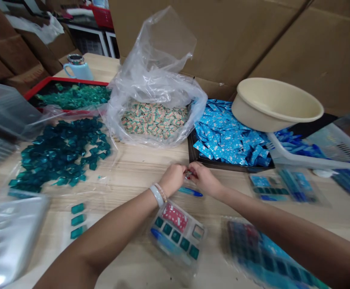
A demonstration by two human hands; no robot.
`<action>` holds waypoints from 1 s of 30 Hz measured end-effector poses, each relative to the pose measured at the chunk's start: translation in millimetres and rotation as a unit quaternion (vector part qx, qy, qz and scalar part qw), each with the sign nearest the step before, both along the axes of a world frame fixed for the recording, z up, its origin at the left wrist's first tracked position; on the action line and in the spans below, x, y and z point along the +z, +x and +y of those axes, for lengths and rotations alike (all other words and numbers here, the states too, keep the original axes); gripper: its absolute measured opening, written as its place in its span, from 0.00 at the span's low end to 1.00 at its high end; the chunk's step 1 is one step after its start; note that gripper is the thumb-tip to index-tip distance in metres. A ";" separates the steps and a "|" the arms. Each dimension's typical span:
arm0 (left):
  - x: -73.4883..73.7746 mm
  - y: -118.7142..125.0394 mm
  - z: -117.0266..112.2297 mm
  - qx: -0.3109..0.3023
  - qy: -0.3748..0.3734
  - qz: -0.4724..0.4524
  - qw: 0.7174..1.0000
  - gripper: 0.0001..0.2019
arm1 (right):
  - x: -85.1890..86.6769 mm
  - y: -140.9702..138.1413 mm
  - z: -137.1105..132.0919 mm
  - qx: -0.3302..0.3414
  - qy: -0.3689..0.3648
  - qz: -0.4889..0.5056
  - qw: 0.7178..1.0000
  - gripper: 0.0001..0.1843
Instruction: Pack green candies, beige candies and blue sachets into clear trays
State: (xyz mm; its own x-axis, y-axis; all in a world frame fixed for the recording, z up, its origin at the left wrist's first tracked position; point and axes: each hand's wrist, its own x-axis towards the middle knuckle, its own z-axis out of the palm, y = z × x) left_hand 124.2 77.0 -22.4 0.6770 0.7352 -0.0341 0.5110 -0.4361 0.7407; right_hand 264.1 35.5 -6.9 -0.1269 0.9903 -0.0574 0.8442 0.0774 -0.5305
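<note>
My left hand [175,179], with a bracelet and a pale band at the wrist, and my right hand [206,180] meet at the middle of the table. Their fingers are closed together around something small with a reddish tint, mostly hidden. Just below them lies a blue pen [189,192]. Nearer to me is a clear blister tray [175,235] holding a red dotted packet [175,216], several teal square pieces [175,236], a blue pen-like item and a small striped square [198,231]. Three teal pieces [77,220] sit in a row at left.
Behind my hands stand a plastic bag of small striped squares [155,120] and a black tray of blue packets [230,134]. A cream basin [279,104] rests at right. Loose teal pieces [63,148] spread at left; stacked clear trays [10,241] and filled packs [262,257] lie in front.
</note>
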 end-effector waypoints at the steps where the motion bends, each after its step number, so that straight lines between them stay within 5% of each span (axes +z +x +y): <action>1: -0.8 1.4 0.4 0.003 -0.006 -0.002 1.000 0.11 | -0.2 -0.3 0.7 -0.001 -0.006 -0.005 1.000 0.11; 13: 1.0 4.5 -2.7 -0.011 0.027 -0.060 0.998 0.08 | 7.6 9.4 -2.0 0.006 -0.024 -0.026 0.999 0.07; 17: 11.2 13.3 -0.7 0.012 -0.077 -0.156 0.985 0.09 | 23.2 23.3 -8.2 -0.032 -0.030 0.078 0.996 0.05; 20: 19.0 25.0 -1.8 0.037 -0.235 -0.210 0.948 0.08 | 28.4 32.9 -16.8 -0.108 -0.073 0.214 0.968 0.09; 23: 23.3 34.8 -7.0 0.073 -0.394 -0.259 0.879 0.05 | 25.9 37.1 -25.4 -0.169 -0.081 0.307 0.933 0.16; 26: 24.4 40.0 -12.5 0.112 -0.479 -0.281 0.824 0.02 | 24.2 36.4 -31.5 -0.187 -0.037 0.254 0.948 0.13; 30: 25.6 44.0 -14.8 0.149 -0.517 -0.278 0.796 0.01 | 32.0 33.0 -34.6 -0.142 -0.007 0.115 0.983 0.07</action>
